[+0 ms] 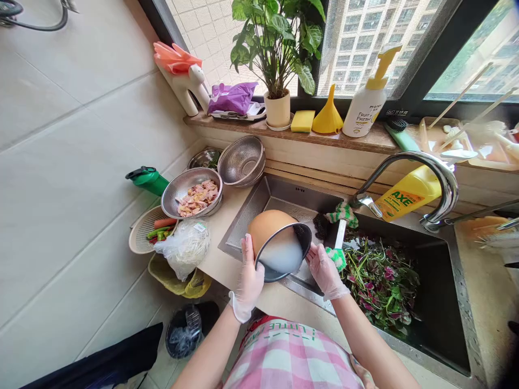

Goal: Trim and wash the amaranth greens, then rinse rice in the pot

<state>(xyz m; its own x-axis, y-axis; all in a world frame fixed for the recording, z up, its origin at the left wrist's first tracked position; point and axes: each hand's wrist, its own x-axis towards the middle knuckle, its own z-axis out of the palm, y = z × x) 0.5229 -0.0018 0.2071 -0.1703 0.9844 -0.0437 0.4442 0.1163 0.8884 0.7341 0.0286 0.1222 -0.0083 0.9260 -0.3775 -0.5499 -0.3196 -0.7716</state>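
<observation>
An orange pot with a dark inside [267, 224] is held tilted over the left sink basin [279, 189], its opening toward me. Cloudy whitish liquid [284, 253] lies in it. My left hand [248, 278], in a clear glove, grips the pot's left side. On the right rim, my gloved right hand [324, 270] holds the pot with its fingertips. A green-and-white brush [339, 237] rests on the divider beside my right hand. Leafy greens with purple leaves [383, 286] lie in the right basin.
A steel bowl of meat pieces [168, 201], a plastic bag [184, 248] and stacked strainers [243, 162] stand left of the sink. The faucet [450, 189] arches over the right basin. A yellow detergent bottle [409, 194] leans behind it. A potted plant [278, 111] stands on the sill.
</observation>
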